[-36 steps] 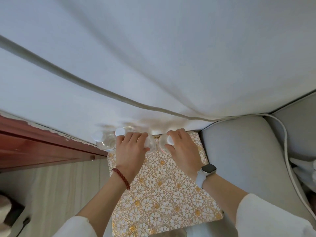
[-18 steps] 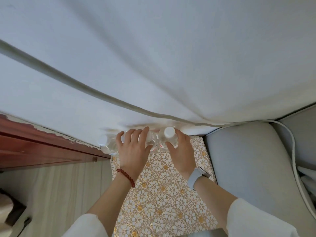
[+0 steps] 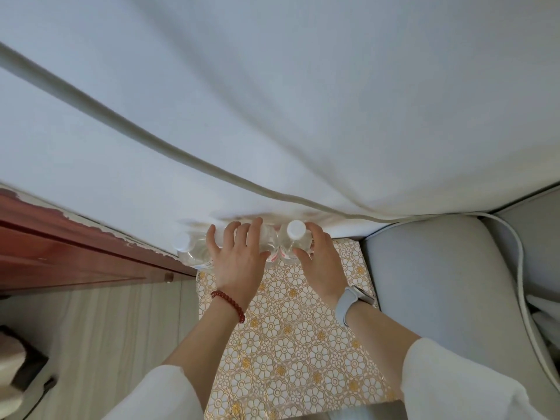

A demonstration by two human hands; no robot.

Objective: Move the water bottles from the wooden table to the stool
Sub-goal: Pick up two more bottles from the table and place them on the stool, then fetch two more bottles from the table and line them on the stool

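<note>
The water bottles (image 3: 242, 247) stand upright in a tight row at the far edge of the patterned stool (image 3: 291, 338), hard against the white cloth (image 3: 272, 116); a second ago your hands sat lower over them and the right bottle's cap was covered, now it shows. Your left hand (image 3: 238, 256) lies spread over the middle bottle while your right hand (image 3: 318, 262) curls round the right one. They look placed, so you are likely just nudging them straight.
</note>
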